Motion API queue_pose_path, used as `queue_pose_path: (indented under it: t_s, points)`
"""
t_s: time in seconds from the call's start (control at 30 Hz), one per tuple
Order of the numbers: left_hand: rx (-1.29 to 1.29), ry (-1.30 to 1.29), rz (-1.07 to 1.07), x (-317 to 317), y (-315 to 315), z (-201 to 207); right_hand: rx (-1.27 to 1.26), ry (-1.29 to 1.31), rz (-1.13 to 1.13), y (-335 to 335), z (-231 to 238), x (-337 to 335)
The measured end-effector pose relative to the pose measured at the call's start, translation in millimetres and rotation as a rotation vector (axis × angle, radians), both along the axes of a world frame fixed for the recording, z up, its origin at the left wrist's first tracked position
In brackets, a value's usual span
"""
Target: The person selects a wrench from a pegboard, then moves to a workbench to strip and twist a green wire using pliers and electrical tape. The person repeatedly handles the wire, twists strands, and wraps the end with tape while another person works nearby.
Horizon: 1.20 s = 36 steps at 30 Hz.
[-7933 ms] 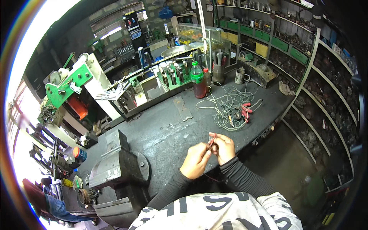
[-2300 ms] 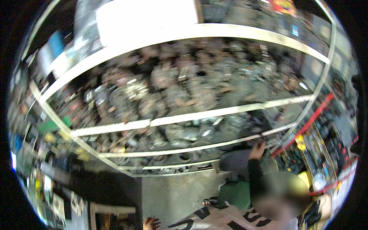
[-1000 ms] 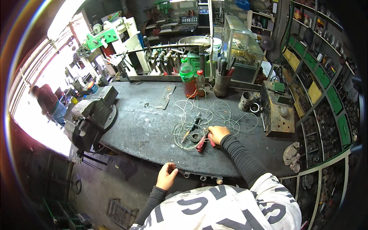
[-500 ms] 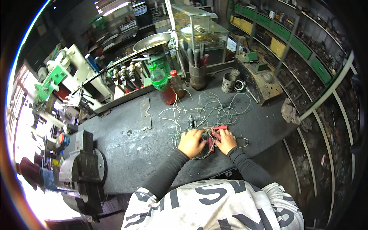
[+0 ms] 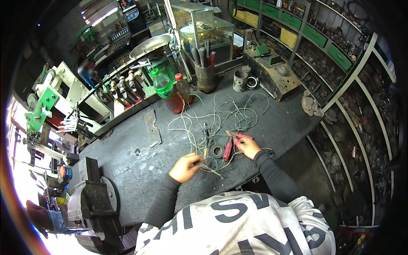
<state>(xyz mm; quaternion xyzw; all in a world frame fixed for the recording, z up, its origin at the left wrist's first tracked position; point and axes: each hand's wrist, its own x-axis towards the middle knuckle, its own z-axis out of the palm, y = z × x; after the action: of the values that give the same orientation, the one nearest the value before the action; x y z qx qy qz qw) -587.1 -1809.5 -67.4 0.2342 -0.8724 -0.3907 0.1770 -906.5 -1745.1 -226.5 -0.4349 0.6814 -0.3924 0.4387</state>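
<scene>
Grasping red-handled pliers (image 5: 244, 136) with the right hand (image 5: 250, 148)
Left hand (image 5: 184, 168) pinches a slim piece (image 5: 213, 170) (kind unclear) beside pale, loosely tangled wire (image 5: 233, 114) on the tabletop (image 5: 144, 170).

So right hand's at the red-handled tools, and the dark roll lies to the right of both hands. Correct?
Not quite: the head view shows the dark roll between the left hand and the right hand. Right hand at the red-handled tools stands.

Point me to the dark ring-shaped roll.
In the head view, the dark roll lies on the bench between the left hand and the right hand, just left of a red handle.
</scene>
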Motion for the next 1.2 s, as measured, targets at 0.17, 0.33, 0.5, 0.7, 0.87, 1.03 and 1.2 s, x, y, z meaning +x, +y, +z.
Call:
queue_pose_path:
  t_s: [0.17, 0.33, 0.5, 0.7, 0.87, 1.03, 1.2]
  points:
    - [0.289, -0.025, 0.338, 96, -28, -38, 0.019, -0.122, -0.038, 1, 33, 8]
    - [0.357, 0.076, 0.52, 156, -69, -50, -0.002, 0.808, -0.01, 12, 109, 30]
    - [0.295, 0.13, 0.504, 157, -111, -18, 0.172, 1.0, 0.086, 15, 107, 25]
    - [0.266, 0.273, 0.46, 182, -163, 39, 0.229, 0.976, 0.085, 7, 111, 33]
    - [-0.378, -0.872, 0.311, 188, -152, 83, -0.058, 1.235, 0.099, 8, 156, 40]
    - [-0.516, -0.025, 0.104, 33, -65, 135, -0.213, 1.459, -0.077, 27, 199, 19]
    - [0.075, 0.337, -0.102, -71, -15, 80, -0.363, 1.536, -0.199, 46, 240, 17]
